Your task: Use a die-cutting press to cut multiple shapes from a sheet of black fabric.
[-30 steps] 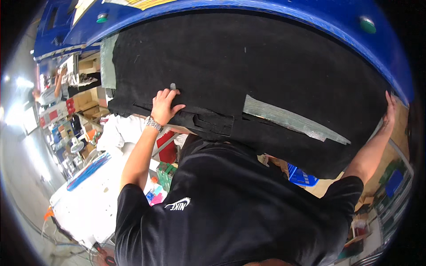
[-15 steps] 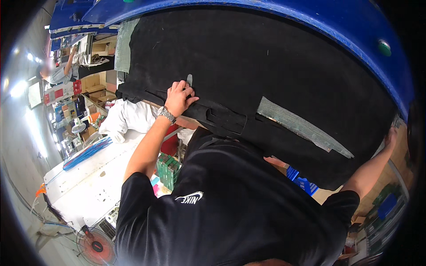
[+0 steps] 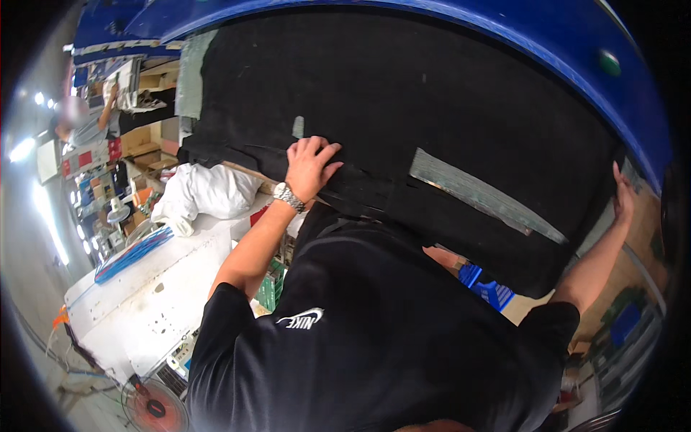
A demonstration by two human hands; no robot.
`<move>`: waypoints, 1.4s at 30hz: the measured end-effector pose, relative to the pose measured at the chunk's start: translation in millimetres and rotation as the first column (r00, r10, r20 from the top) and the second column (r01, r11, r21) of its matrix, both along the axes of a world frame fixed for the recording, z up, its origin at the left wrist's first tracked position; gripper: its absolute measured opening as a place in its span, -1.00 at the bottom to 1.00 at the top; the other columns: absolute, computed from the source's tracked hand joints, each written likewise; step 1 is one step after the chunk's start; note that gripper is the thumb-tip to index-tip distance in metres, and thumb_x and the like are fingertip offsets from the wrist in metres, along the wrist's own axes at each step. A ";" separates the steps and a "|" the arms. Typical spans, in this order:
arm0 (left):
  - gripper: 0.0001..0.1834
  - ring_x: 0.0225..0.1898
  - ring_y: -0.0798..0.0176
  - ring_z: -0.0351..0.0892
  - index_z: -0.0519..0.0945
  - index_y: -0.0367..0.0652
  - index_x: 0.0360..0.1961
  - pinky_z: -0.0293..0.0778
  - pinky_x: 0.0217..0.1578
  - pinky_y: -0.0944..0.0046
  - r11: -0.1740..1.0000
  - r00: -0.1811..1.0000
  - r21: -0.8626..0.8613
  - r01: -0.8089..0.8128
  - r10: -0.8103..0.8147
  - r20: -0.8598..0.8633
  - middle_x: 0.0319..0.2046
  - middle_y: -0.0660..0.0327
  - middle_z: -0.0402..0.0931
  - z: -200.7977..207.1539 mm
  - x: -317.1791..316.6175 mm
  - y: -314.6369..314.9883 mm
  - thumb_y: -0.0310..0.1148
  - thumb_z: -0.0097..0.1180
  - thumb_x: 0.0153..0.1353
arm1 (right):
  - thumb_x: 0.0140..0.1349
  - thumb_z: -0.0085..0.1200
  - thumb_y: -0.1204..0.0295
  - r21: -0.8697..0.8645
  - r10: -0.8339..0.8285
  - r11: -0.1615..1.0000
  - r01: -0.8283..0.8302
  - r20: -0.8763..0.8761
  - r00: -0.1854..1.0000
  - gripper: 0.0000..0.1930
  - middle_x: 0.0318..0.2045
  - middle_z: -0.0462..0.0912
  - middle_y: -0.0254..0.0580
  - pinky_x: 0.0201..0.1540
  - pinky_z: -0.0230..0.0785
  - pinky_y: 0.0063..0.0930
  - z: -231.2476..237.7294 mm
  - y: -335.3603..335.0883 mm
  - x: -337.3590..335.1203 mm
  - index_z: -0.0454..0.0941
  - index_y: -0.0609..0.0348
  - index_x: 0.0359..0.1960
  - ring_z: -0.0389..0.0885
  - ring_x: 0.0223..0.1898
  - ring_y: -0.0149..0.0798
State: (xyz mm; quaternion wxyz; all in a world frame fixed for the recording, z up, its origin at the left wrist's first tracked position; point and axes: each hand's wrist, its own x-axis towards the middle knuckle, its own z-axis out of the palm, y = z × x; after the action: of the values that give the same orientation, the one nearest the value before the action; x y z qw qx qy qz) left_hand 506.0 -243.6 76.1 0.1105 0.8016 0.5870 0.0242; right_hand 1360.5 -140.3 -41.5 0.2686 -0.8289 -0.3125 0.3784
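Note:
A large black sheet of leather-like or cloth-like material (image 3: pixel 345 79) covers the work surface in front of me. Long cut-out gaps in it show a worn grey-green board (image 3: pixel 486 193) underneath. My left hand (image 3: pixel 311 169), with a metal watch at the wrist, rests on the sheet close to its near edge, fingers spread. Loose-looking black folds lie right beside it. Over at the right edge of the sheet, my right hand (image 3: pixel 623 196) has its fingers stretched forward, against or just beside the board's side. Neither hand shows anything gripped.
A thick blue machine beam (image 3: pixel 568 50) with a green button (image 3: pixel 609 63) curves along the far side. To the left are a white cloth bundle (image 3: pixel 212 194), a white table (image 3: pixel 169 288) and a fan (image 3: pixel 155 409). Blue baskets (image 3: pixel 493 294) sit below the near edge. Another person (image 3: pixel 101 122) works far left.
My left hand has shifted slightly right and nearer, its bent fingers now spreading. The right hand has moved farther along the edge and straightened. The black folds beside my left hand look flatter.

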 end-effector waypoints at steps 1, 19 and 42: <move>-0.61 -0.04 0.10 0.42 0.61 0.07 -0.01 0.27 0.04 0.01 1.000 1.000 -0.015 0.016 -0.015 0.005 -0.16 0.27 0.45 -3.2 0.8 2.1 -0.20 0.31 0.11 | 0.23 0.28 -0.03 0.024 -0.099 0.995 0.099 0.013 0.995 -0.35 0.06 0.62 -0.12 0.18 0.33 -0.43 4.9 -8.2 1.6 0.57 0.35 0.10 0.54 0.13 -0.22; -0.59 -0.07 0.10 0.46 0.61 0.06 0.01 0.29 0.09 -0.02 0.999 0.999 -0.022 0.023 -0.023 -0.026 -0.20 0.26 0.47 -6.5 -3.9 1.0 -0.19 0.32 0.11 | -0.03 0.32 -0.29 -0.018 -0.349 0.884 0.467 0.638 0.686 -0.13 0.18 0.51 0.06 0.04 0.43 -0.12 50.8 -32.7 17.5 0.53 0.20 0.12 0.55 0.05 0.04; -0.56 -0.09 0.11 0.46 0.58 0.10 0.01 0.30 0.04 -0.01 0.996 0.994 -0.069 0.050 -0.056 -0.089 -0.22 0.28 0.44 -18.7 -9.1 11.7 -0.13 0.36 0.09 | 0.04 0.41 -0.03 -0.017 -0.117 0.980 0.197 0.753 0.648 -0.31 0.12 0.59 0.09 0.12 0.44 0.02 107.5 -61.2 -62.8 0.52 0.07 0.14 0.55 0.17 0.13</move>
State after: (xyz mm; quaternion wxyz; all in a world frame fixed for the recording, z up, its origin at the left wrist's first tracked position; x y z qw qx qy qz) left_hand 496.9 -231.9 57.4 0.1110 0.8130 0.5705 -0.0348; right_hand 1297.7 -201.4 66.0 0.1076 -0.9468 -0.3033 -0.0055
